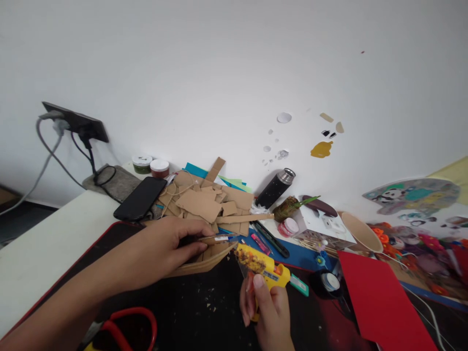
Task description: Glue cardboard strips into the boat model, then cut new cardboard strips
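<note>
A boat-shaped cardboard piece (204, 264) lies over the black mat, left of centre. My left hand (171, 243) pinches a thin cardboard strip at its upper edge, thumb and fingers pressed together. Just to the right, my right hand (268, 304) is wrapped round the handle of a yellow glue gun (261, 263). The gun's body has brown stains, and its nozzle points left, close to the right tip of the cardboard piece. Whether the nozzle touches the cardboard cannot be made out.
Cardboard scraps (201, 202) are heaped behind my left hand, beside a black phone (141, 199). A black flask (276, 187) leans by the wall. Red-handled scissors (151, 324) lie at the front left. Right of the gun are a dark jar (329, 282) and red sheet (383, 297).
</note>
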A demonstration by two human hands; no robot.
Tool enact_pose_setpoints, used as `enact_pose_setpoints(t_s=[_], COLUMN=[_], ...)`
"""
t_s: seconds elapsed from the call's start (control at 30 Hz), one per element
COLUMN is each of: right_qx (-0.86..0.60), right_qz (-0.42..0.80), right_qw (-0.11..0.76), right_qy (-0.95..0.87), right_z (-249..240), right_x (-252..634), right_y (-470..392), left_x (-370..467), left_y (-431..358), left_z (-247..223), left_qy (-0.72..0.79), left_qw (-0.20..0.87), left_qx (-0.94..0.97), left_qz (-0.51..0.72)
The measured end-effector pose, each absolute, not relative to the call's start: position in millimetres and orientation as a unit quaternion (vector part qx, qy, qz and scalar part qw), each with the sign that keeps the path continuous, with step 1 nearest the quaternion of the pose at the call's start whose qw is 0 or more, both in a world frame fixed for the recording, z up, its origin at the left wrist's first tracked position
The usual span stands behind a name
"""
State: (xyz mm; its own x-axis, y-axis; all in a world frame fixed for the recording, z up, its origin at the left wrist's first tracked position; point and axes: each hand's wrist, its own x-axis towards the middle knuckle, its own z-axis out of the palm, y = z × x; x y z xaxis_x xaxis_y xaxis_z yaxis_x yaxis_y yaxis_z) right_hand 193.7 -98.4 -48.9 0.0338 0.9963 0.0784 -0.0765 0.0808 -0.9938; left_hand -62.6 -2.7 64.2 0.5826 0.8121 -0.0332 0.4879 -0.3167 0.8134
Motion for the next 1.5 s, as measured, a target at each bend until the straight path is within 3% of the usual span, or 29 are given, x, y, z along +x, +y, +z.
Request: enact_pose_setpoints(t_s=[1.0,1.5], right_qx=[-0.452,-0.457], right_qz=[0.484,0.49], right_qw=[0.564,0.54], right_qy=[-0.493,-0.509], right_z=[-47.5,-24.0], right_x=[195.8,194.3], right_y=[-99.0,-93.3], left_x=[-63.9,-63.6], left_y=[-2.2,-2.3], left_z=[59.8,59.6], left_qy=[0.41,0.41], left_qw=[0.404,0.394], left_qx=[0.794,0.797], left_qz=[0.197,0.203])
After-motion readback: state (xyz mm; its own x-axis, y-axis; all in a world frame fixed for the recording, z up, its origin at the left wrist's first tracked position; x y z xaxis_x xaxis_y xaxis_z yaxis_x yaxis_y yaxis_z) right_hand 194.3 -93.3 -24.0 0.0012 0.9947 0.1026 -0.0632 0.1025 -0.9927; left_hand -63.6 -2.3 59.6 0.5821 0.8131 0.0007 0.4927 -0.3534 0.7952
